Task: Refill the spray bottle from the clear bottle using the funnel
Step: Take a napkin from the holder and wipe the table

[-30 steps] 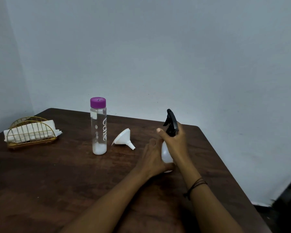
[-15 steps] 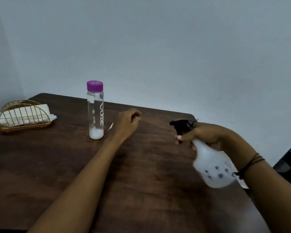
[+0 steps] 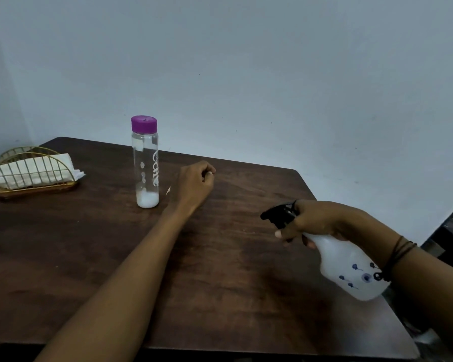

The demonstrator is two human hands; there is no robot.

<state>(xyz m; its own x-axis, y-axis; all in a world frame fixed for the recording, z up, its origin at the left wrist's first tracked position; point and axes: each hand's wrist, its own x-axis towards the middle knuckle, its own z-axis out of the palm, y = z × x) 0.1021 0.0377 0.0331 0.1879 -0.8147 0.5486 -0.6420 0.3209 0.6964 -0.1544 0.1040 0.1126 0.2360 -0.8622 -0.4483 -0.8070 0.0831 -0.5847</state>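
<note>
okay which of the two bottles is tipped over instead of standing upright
The spray bottle, white with blue flowers, held tilted in the right hand. The clear bottle with the purple cap stands upright on the table.

The right hand (image 3: 317, 220) grips the spray bottle (image 3: 351, 267) by its neck, tilted above the tabletop's (image 3: 220, 270) right edge, black trigger head pointing left. The left hand (image 3: 194, 181), fingers curled, covers the funnel (image 3: 168, 190); only a white sliver shows. Just left stands the clear bottle (image 3: 145, 165), purple cap on, beside a gold wire napkin holder (image 3: 32, 169) at far left
</note>
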